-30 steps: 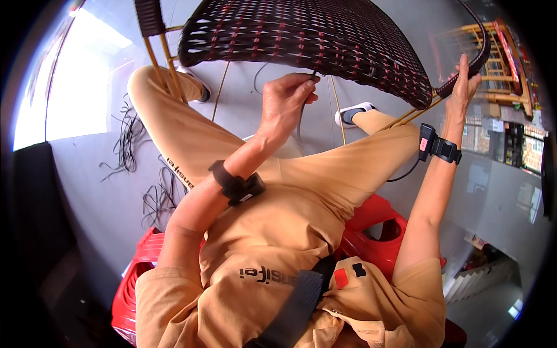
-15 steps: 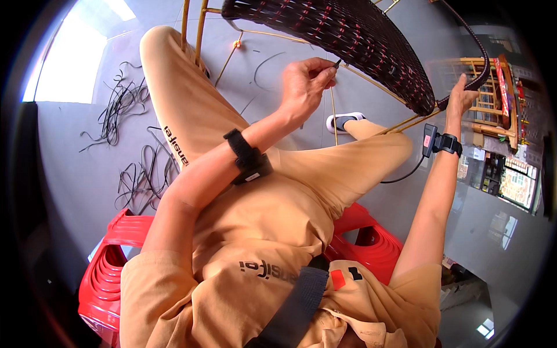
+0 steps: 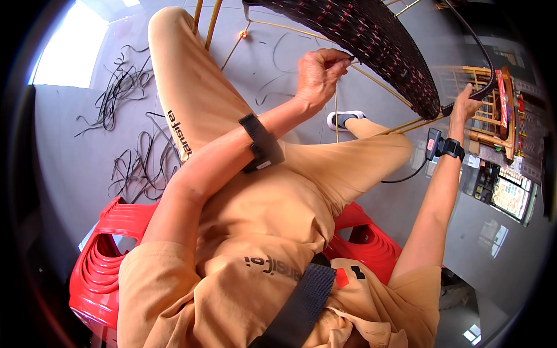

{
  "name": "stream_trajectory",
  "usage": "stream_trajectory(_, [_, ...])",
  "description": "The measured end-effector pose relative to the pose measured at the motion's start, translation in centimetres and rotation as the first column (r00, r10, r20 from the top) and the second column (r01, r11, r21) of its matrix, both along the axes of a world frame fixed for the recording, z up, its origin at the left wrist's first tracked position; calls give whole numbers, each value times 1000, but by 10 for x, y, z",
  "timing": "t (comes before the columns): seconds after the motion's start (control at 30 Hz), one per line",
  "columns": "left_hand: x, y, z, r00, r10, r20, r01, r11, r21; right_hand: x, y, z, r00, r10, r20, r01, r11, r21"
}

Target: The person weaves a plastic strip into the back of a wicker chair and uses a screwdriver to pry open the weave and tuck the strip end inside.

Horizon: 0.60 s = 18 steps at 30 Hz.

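Two grips (image 3: pixel 319 80), one woven panel (image 3: pixel 371 43)

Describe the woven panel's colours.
Woven panel: dark brown with reddish flecks, seen in the head view.

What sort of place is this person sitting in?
Perhaps a small workshop for woven furniture: a dark woven panel is up front, long dark strips lie tangled on the floor, and a slatted, wooden-looking frame shows at the right.

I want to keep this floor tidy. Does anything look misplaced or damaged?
Yes: two loose tangles of dark strips lie on the floor beside the person's left leg, looking untidy. The woven panel shows no clear damage.
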<state>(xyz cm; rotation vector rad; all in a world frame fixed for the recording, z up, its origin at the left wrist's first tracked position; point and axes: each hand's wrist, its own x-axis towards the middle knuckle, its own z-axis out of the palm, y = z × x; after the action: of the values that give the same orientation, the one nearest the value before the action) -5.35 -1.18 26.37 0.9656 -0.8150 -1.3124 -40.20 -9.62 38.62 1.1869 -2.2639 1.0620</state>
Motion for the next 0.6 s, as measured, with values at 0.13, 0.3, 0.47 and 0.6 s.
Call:
stream_trajectory(0.13, [-1,-3,-2,999,35,-4,-35,999,-39,-1,0,1,1000,-13,12,13,1000,21])
stream_trajectory(0.3, [-1,-1,-2,999,41,-7,-41,999,-28,-1,2,0,1000,5,23,-5,1000,20])
stream_trajectory(0.47, [-4,-4,-6,997,54,-60,-57,997,-42,-2,2,0,1000,9,17,-9,1000,12])
stream_trajectory(0.6, [-5,-3,-7,994,102,-32,-103,994,-44,9,5,2,1000,22,9,-23,999,34])
